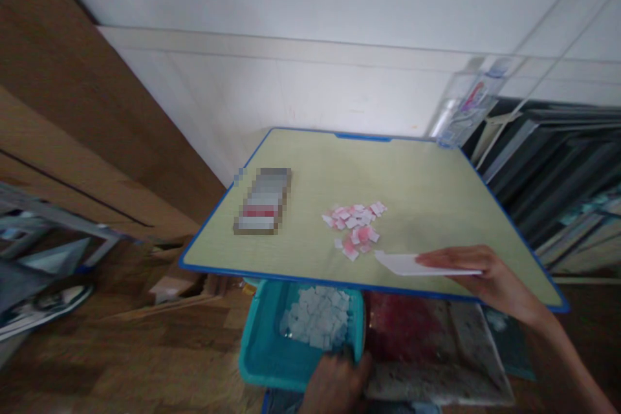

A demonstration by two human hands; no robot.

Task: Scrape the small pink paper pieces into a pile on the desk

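Observation:
My right hand (470,272) is closed on a flat white piece (402,263), which looks like card or folded paper, over the front right of the small table (301,155). Just left of its tip lies a loose pile of small white and pink squares (356,226). Below the table's front edge, my left hand (337,381) is at the near rim of a teal basin (250,349). Motion blur hides its fingers, so I cannot make out a hold. Many small white pieces (317,317) lie inside the basin.
A pixelated flat rectangular thing (263,200) lies on the table's left side. At the back right corner stands a clear plastic bottle (470,110). Dark flat panels (557,149) lean on the right. A shoe (48,307) is on the left, near cardboard (174,284).

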